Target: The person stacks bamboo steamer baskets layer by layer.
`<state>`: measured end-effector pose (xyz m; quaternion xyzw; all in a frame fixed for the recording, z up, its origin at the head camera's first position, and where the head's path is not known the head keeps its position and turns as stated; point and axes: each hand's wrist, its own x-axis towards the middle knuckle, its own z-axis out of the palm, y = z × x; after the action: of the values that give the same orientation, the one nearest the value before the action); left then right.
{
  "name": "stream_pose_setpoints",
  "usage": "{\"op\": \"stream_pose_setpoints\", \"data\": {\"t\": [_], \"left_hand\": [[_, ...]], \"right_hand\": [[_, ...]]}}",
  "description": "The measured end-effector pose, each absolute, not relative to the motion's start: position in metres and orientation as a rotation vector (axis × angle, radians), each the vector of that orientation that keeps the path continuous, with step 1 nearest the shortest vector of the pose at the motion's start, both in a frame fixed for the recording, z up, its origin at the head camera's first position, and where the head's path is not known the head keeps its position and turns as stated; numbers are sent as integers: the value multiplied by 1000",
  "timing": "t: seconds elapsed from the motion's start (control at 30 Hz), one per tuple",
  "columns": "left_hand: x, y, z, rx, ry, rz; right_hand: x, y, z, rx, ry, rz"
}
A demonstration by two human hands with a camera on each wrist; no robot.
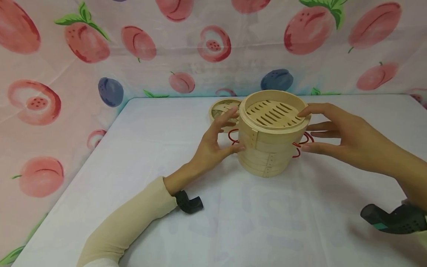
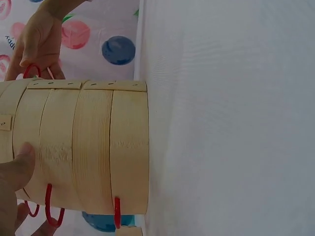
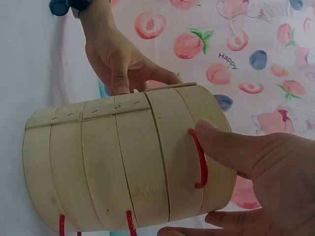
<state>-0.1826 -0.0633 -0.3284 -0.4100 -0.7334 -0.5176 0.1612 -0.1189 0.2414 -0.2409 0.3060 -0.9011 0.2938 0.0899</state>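
A stack of round bamboo steamer baskets [image 1: 255,161] stands on the table. The uppermost basket [image 1: 275,139] shows a slotted floor inside its rim. On its left side my left hand [image 1: 211,141] holds it, thumb against the front wall and fingers behind. My right hand [image 1: 350,139] holds the opposite side, its index finger on the rim and its thumb beside a red loop handle [image 3: 202,162]. Seen from the left wrist, my left thumb [image 2: 19,169] lies on the upper wall. Several red loops stick out from the stack's sides.
Behind the stack to the left lies another round bamboo piece [image 1: 215,107], partly hidden by my left hand. White cloth covers the table [image 1: 227,222]. A fruit-print cloth [image 1: 140,74] hangs at the back and left. Each wrist bears a black device [image 1: 190,203].
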Motion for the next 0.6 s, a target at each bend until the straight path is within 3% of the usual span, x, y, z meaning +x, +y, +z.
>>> {"op": "stream_pose_setpoints", "data": {"t": [0.6], "left_hand": [[-174, -53, -325, -1220, -2038, -1403]], "right_hand": [[-134, 237, -222, 883, -3011, 843]]}}
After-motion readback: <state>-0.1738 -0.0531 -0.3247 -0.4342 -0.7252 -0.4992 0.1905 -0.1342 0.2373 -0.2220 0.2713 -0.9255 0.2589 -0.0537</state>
